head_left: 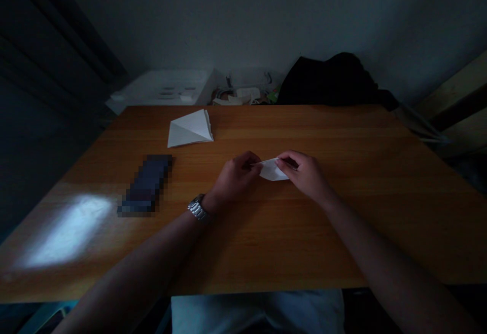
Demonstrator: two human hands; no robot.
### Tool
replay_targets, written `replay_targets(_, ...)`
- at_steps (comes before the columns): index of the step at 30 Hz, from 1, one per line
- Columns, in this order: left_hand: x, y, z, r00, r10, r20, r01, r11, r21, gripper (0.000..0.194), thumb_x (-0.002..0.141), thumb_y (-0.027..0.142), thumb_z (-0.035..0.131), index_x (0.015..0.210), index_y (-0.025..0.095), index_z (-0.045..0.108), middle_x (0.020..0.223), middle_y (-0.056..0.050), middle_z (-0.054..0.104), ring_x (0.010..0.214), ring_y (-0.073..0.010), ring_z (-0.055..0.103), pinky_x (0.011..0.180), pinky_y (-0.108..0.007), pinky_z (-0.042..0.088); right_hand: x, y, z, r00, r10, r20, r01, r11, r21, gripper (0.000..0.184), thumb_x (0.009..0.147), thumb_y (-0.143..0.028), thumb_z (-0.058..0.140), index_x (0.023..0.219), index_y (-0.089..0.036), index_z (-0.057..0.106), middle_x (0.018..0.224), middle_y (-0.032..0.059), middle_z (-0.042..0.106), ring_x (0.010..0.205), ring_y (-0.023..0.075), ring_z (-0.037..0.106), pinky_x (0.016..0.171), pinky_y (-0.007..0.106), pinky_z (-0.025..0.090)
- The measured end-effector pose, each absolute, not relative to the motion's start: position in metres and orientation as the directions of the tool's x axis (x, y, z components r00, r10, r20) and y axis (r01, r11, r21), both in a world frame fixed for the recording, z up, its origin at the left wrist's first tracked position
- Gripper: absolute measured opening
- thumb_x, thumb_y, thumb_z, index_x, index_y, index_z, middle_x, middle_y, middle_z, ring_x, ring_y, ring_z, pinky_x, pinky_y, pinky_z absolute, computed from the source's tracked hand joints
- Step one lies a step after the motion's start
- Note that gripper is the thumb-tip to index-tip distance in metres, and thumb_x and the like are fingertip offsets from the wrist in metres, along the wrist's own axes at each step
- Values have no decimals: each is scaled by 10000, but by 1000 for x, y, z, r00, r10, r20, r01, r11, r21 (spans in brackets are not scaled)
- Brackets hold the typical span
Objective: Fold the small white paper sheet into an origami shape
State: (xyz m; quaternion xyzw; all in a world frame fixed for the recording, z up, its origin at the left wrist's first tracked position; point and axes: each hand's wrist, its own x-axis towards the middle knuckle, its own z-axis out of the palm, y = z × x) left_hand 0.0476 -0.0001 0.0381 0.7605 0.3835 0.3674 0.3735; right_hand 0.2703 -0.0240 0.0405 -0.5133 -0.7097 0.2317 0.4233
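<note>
A small folded piece of white paper (272, 171) is held between my two hands, over the middle of the wooden table. My left hand (236, 174), with a metal watch (198, 207) on its wrist, pinches the paper's left end. At the upper right edge, the thumb and fingers of my right hand (304, 171) grip the same paper. Parts of the paper's ends are hidden behind my fingers. Farther back on the left lies a larger folded white paper (190, 129), its creases meeting in triangles.
A dark, pixelated flat object (146, 184) lies on the table (243, 253) to the left, near a bright patch of light. Behind the far edge are a white plastic container (163, 86), a jumble of small items (243, 95) and a black cloth-like heap (331, 81).
</note>
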Motion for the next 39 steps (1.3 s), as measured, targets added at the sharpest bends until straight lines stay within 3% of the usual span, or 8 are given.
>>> replay_targets(3, 48, -2, 39, 471, 837, 279, 307, -452, 838, 200, 970, 336, 622, 1068, 177, 692, 1014, -46, 747, 911, -160, 709, 800, -241, 551, 270, -24, 40, -138, 921, 363, 538, 378, -753, 149, 952, -349, 634, 911, -221, 697, 897, 43, 739, 797, 201, 684, 734, 324, 519)
replay_targets(11, 47, 3, 37, 442, 855, 273, 336, -440, 833, 154, 945, 302, 669, 992, 184, 756, 949, -24, 774, 827, -134, 708, 707, -195, 526, 272, -25, 43, -142, 910, 390, 562, 399, -725, 164, 953, -373, 638, 923, -233, 717, 913, 49, 757, 832, 217, 700, 769, 359, 541)
replay_targets(16, 47, 3, 38, 403, 873, 275, 299, -410, 862, 176, 941, 318, 672, 982, 171, 760, 884, -24, 767, 757, -122, 689, 644, -185, 504, 273, -25, 43, -87, 926, 367, 476, 362, -801, 186, 934, -412, 673, 983, -239, 719, 994, 59, 760, 908, 225, 723, 831, 377, 578)
replay_targets(21, 46, 8, 32, 316, 916, 249, 224, -327, 918, 191, 915, 315, 681, 991, 150, 739, 911, -57, 771, 779, -140, 704, 660, -203, 535, 275, -23, 43, -65, 947, 315, 386, 315, -867, 335, 892, -491, 718, 1121, -248, 682, 1168, 92, 731, 1074, 248, 702, 870, 377, 590)
replay_targets(26, 44, 11, 30, 285, 930, 234, 248, -307, 919, 185, 897, 313, 685, 971, 148, 722, 870, -56, 756, 743, -136, 686, 635, -209, 522, 275, -21, 40, -97, 958, 270, 341, 287, -895, 329, 881, -483, 728, 1094, -237, 681, 1157, 96, 730, 1015, 242, 714, 834, 380, 604)
replay_targets(31, 46, 4, 33, 390, 894, 219, 305, -351, 885, 183, 924, 299, 649, 1037, 165, 700, 922, -45, 752, 780, -143, 690, 659, -218, 530, 278, -19, 37, -100, 962, 253, 368, 272, -889, 234, 909, -407, 686, 1058, -228, 707, 1082, 82, 750, 877, 221, 721, 758, 376, 612)
replay_targets(39, 50, -3, 41, 458, 852, 251, 277, -406, 871, 214, 969, 362, 635, 1058, 176, 690, 1005, -56, 752, 898, -159, 718, 802, -255, 571, 276, -22, 38, -215, 941, 263, 457, 335, -824, 154, 923, -319, 655, 1014, -246, 756, 1022, 45, 785, 891, 215, 735, 812, 365, 579)
